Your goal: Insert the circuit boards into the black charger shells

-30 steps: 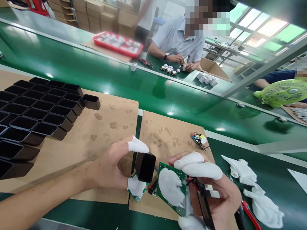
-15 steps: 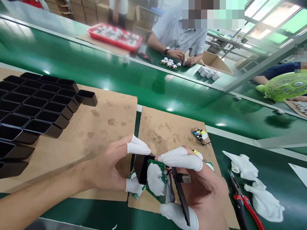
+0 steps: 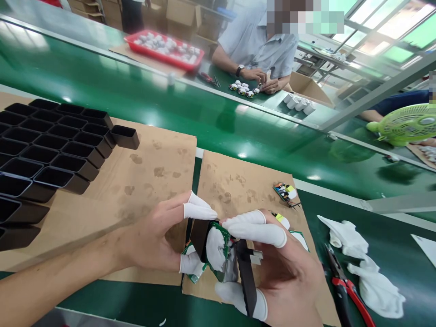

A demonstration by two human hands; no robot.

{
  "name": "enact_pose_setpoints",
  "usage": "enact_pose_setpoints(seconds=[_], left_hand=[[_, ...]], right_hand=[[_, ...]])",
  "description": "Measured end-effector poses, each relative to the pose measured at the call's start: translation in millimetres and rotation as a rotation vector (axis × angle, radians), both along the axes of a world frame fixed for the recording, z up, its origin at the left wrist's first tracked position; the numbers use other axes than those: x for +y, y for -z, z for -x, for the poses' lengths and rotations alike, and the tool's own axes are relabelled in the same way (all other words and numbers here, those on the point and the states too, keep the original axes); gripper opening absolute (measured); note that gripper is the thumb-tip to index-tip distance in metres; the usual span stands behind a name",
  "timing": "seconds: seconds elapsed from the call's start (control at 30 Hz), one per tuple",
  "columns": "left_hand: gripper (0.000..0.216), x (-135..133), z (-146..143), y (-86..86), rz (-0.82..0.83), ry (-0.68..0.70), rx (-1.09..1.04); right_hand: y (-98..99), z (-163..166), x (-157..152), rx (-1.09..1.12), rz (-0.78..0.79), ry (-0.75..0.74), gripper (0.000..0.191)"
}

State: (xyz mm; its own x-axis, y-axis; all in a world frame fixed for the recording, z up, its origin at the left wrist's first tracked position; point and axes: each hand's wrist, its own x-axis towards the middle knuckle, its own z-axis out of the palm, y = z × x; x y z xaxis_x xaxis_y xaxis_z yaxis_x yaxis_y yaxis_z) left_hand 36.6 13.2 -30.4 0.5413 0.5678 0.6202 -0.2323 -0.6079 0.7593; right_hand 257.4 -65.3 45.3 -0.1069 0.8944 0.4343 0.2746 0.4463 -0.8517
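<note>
Where the two cardboard sheets (image 3: 235,181) meet: left hand (image 3: 160,236) pinching black case (image 3: 198,236), right hand (image 3: 279,268) gripping green board (image 3: 223,254) against it. Nearby: empty cases (image 3: 51,150), pliers (image 3: 344,286), white cloths (image 3: 368,272). Joint hidden by fingers.

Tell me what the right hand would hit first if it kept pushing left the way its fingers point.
Probably the black plastic housing pinched in the left hand; the right hand has its green circuit board right at it.

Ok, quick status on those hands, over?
Left hand pinching black shell. Right hand pressing green circuit board at its mouth. Pliers and cloths alongside, nothing blocking.
</note>
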Motion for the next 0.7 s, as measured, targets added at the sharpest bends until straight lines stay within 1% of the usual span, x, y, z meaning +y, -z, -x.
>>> enact_pose_setpoints(seconds=[0.27,0.37,0.53,0.7], left_hand=[[0.074,1.3,-1.7,1.7,0.003,0.0,-0.016],[0.076,2.1,-2.2,2.9,0.01,-0.003,-0.011],[0.077,1.9,-2.1,2.0,0.003,0.004,-0.013],[0.081,1.1,-1.5,3.0,0.016,0.004,-0.027]], right_hand=[[3.9,-1.0,0.4,-0.001,-0.004,-0.018,0.06],[3.5,-0.3,0.1,-0.004,-0.006,-0.015,0.062],[3.3,2.5,1.0,0.0,-0.009,-0.018,0.06],[5.9,1.9,1.4,0.005,0.02,-0.058,0.069]])
